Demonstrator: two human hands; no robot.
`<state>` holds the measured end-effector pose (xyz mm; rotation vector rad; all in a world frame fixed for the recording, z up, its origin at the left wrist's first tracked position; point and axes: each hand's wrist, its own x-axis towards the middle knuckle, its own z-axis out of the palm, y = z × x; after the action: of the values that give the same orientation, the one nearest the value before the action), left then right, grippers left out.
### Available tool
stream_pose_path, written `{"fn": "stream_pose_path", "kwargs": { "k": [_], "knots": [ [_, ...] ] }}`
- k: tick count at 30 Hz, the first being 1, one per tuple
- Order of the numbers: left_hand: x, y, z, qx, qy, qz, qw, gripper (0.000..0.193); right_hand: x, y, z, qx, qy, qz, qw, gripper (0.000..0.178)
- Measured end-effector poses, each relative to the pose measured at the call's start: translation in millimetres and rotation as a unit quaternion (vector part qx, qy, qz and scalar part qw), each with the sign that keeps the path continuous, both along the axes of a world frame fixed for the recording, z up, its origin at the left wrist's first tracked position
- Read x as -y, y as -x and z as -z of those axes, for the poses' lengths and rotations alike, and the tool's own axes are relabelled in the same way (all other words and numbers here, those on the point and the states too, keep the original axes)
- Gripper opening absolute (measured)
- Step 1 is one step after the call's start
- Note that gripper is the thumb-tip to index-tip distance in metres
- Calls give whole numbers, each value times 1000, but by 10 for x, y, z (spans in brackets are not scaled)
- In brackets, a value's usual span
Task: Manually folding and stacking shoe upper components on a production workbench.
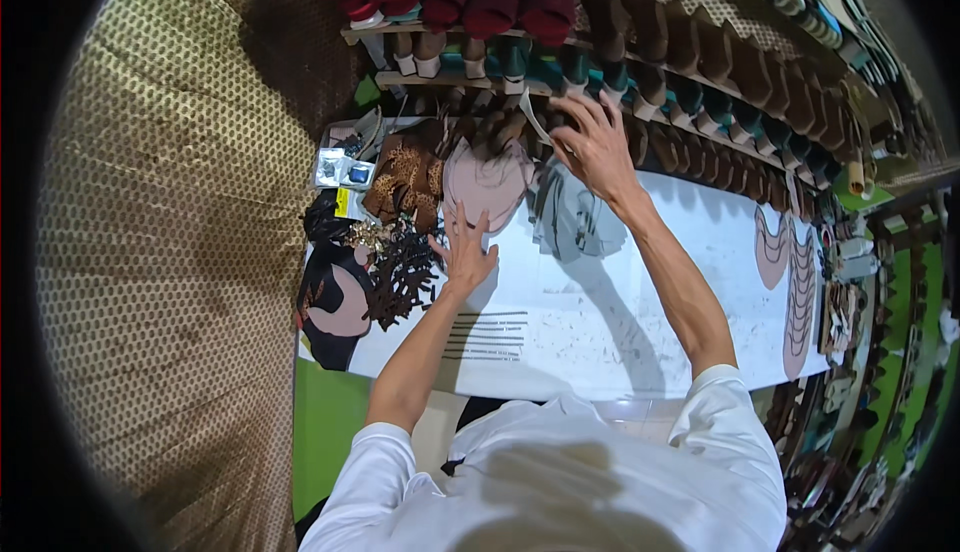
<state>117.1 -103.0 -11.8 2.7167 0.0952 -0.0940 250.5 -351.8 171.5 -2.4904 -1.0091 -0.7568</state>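
My left hand [467, 257] lies with its fingers spread at the lower edge of a stack of pale pink cut pieces [487, 187] on the white tabletop [570, 317]. It holds nothing that I can see. Beyond it and to the right, my right hand [598, 152] is raised over the table's far side. A thin, curved white strip [533, 117] seems pinched at its lower end between thumb and fingers there. Below that hand sit grey, translucent-looking pieces [572, 214]. Beside my left hand spreads a pile of small dark strips [403, 274].
Racks of shoes line the far side, with dark red slippers [495, 4] on top. Leopard-print pieces [408, 177], small plastic packets [343, 169] and black-and-pink pieces [340, 302] crowd the left. Short dark strips [487, 336] lie in rows near me. Pink curved pieces [797, 297] line the right edge.
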Motion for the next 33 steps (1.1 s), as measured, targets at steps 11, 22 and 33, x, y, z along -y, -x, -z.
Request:
{"fn": "stream_pose_path", "kwargs": {
  "k": [11, 22, 33],
  "knots": [
    [-359, 1540, 213, -13, 34, -34, 999, 78, 835, 3049, 1812, -199, 65, 7, 978, 17],
    [-507, 2352, 381, -15, 36, -42, 998, 66, 659, 3988, 2070, -279, 26, 148, 949, 15],
    [-178, 2135, 358, 3, 58, -7, 998, 52, -26, 2938, 2133, -289, -85, 161, 940, 19]
  ]
}}
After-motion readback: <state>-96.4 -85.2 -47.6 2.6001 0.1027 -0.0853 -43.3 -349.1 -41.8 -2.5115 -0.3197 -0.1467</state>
